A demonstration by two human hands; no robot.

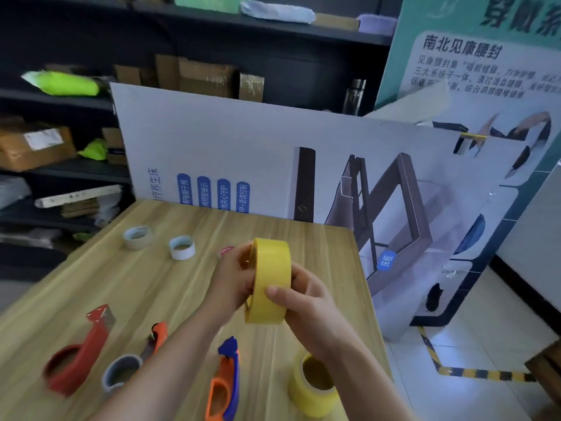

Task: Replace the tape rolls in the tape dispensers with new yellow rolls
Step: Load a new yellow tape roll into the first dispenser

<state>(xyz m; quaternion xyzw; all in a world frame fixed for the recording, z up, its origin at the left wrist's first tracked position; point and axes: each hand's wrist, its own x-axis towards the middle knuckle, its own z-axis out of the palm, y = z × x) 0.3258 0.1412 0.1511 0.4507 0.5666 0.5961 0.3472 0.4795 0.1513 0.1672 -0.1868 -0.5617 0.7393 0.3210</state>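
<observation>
Both my hands hold a yellow tape roll point(271, 278) upright above the wooden table point(127, 293). My left hand point(233, 278) grips its left side, fingers at the core. My right hand point(306, 302) grips the right side, thumb pressed on the outer tape face. A second yellow roll point(312, 387) lies flat near the table's right front edge. A red dispenser point(79, 350) lies empty at front left. An orange dispenser point(133, 360) holding a grey-rimmed roll lies beside it. A blue and orange dispenser point(226, 381) lies under my left forearm.
Two used whitish rolls point(138, 237) point(182, 247) lie at the table's far left. A small red-and-white thing point(226, 251) peeks out behind my left hand. Printed boards point(273, 165) stand against the table's far edge. Shelves with boxes point(36, 147) fill the left.
</observation>
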